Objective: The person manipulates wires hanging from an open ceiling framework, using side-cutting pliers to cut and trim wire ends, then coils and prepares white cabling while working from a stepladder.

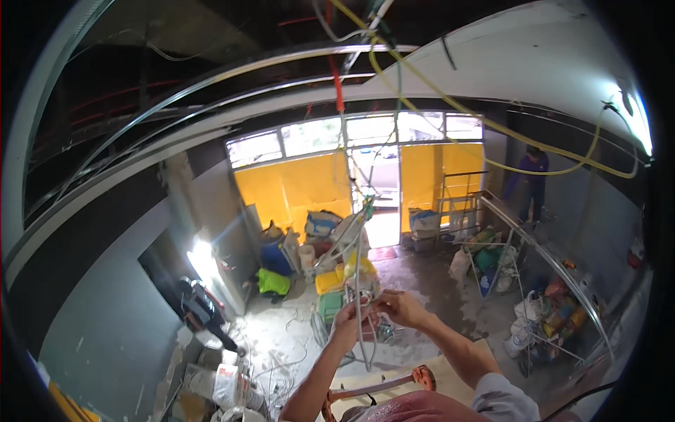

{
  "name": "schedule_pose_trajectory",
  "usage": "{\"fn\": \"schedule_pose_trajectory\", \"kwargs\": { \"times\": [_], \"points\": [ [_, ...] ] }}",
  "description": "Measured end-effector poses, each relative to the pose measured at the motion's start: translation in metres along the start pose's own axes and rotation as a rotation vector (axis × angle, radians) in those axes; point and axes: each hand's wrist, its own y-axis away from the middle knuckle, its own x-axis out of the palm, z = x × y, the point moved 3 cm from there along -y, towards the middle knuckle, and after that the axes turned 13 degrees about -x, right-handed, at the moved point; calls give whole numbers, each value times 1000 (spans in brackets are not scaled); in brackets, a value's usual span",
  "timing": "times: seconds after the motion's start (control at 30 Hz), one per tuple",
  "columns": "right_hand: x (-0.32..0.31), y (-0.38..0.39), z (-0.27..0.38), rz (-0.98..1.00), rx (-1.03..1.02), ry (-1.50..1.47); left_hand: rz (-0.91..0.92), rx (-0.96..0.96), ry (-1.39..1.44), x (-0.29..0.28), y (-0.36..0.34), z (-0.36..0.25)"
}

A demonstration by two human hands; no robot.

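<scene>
A grey cable point(359, 264) hangs from the ceiling in front of me and loops back up below my hands. My left hand point(344, 325) is closed beside the loop, its fingers pinched around the cable. My right hand point(401, 308) is also closed, thumb and fingers pinched together just right of the cable. What lies between its fingertips is too small to make out. Above the hands, a tangle of wires with green ends point(368, 206) dangles from the ceiling.
Below me is an orange-ended ladder top point(424, 378). Yellow cable point(492, 126) crosses overhead near metal ceiling rails point(232, 69). One person point(200, 309) is at lower left, another point(533, 172) at far right. Metal scaffold frames point(538, 246), filled sacks point(555, 302) and a blue barrel point(275, 257) stand on the floor.
</scene>
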Motion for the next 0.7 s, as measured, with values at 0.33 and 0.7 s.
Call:
{"fn": "schedule_pose_trajectory", "kwargs": {
  "times": [0.33, 0.7],
  "points": [
    [-13, 11, 21, 37, 44, 10, 78, 13, -57, 6, 5, 5],
    [-46, 68, 29, -39, 234, 158, 202, -72, -153, 23, -20, 18]
  ]
}}
